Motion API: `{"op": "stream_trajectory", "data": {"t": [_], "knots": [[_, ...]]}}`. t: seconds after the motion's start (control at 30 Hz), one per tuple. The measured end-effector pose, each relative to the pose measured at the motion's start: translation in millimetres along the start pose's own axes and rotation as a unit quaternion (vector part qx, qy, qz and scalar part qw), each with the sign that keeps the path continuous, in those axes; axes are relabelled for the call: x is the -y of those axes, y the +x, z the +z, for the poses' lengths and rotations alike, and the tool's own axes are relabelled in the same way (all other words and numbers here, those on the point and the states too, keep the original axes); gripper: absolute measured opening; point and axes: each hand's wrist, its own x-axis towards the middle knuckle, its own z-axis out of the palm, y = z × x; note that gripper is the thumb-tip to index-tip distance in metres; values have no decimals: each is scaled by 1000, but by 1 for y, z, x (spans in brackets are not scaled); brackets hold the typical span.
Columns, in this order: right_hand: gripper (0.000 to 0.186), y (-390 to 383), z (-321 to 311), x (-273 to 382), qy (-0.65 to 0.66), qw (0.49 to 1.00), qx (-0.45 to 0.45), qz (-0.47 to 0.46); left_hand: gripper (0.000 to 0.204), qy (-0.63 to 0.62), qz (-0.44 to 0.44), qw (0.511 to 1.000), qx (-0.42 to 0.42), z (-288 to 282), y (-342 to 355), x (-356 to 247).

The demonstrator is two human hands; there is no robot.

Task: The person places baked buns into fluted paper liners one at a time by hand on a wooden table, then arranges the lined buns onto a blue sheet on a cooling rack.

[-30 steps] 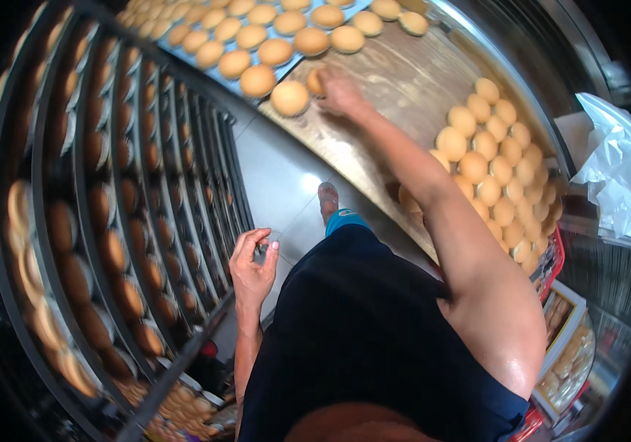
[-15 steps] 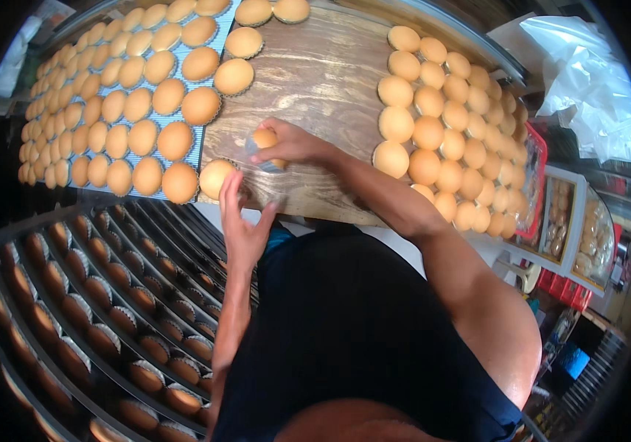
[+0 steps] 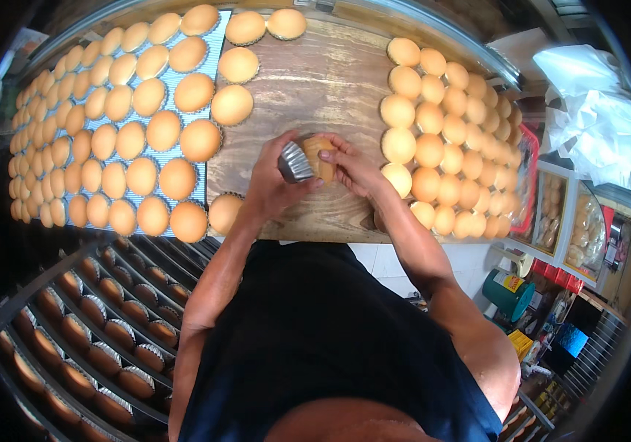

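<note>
Over the wooden tabletop (image 3: 308, 81), my left hand (image 3: 266, 179) is closed around a fluted metal cake tin (image 3: 296, 163), tilted with its ridged side showing. My right hand (image 3: 357, 171) grips a small golden-brown cake (image 3: 321, 158) by its edge, right beside the tin's mouth. Whether cake and tin still touch I cannot tell. Left of my hands, a cake in a fluted tin (image 3: 225, 213) sits on the wood, with another cake in its tin (image 3: 232, 104) farther back.
Rows of cakes (image 3: 178, 178) in tins cover a blue-and-white striped surface (image 3: 216, 55) on the left. More cakes (image 3: 427, 150) stand in rows at the right, near a red-rimmed tray (image 3: 531, 169) and plastic bags (image 3: 595, 110). Below left, a dark rack (image 3: 102, 324) holds more tinned cakes.
My left hand has moved right and up from the cake near the table's front edge and now grips a tin. The right hand has shifted right, holding a cake. The view has moved slightly.
</note>
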Motion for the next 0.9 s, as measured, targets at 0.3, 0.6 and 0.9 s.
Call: {"op": "stream_trajectory", "data": {"t": [0.3, 0.6, 0.9], "knots": [[80, 137, -108, 175, -664, 603, -304, -319, 90, -186, -118, 971, -89, -34, 1, -6], [67, 208, -97, 185, -802, 451, -229, -316, 96, -416, -117, 889, -150, -44, -13, 14], [67, 277, -14, 170, -818, 481, -108, -296, 86, -507, -125, 849, -74, -34, 28, 19]]}}
